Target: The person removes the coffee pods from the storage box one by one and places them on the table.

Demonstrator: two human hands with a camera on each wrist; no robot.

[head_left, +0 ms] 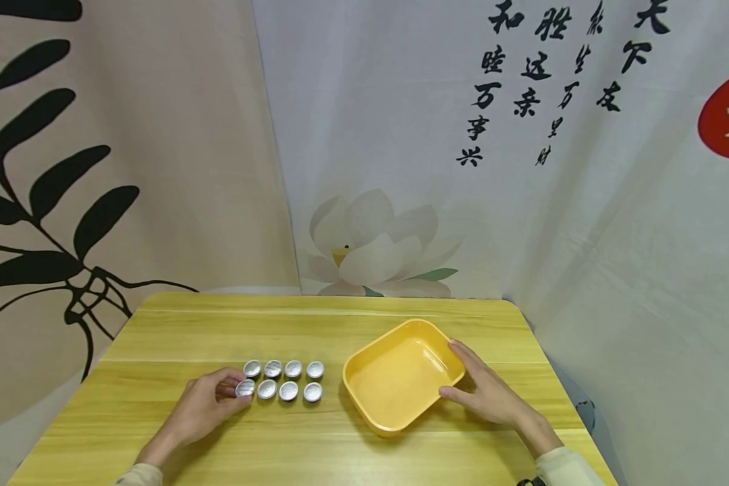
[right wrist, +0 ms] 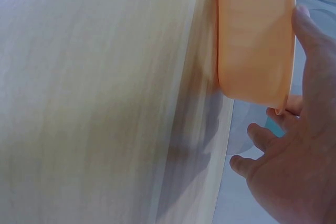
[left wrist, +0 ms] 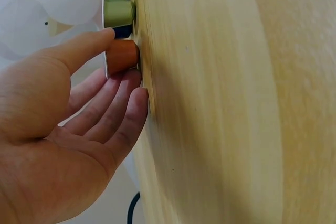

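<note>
Several coffee capsules with silver lids stand lid up in two rows at the middle left of the table. My left hand pinches the front row's leftmost capsule between thumb and fingers. In the left wrist view that capsule has an orange body, with a green capsule behind it. My right hand holds the right corner of a yellow rectangular tub, thumb on one side of the rim and fingers on the other. The tub's inside shows nothing in it.
The wooden table carries the capsules and tub, with a gap between them. A printed curtain hangs behind the table's far edge. A dark cable shows at the bottom of the left wrist view.
</note>
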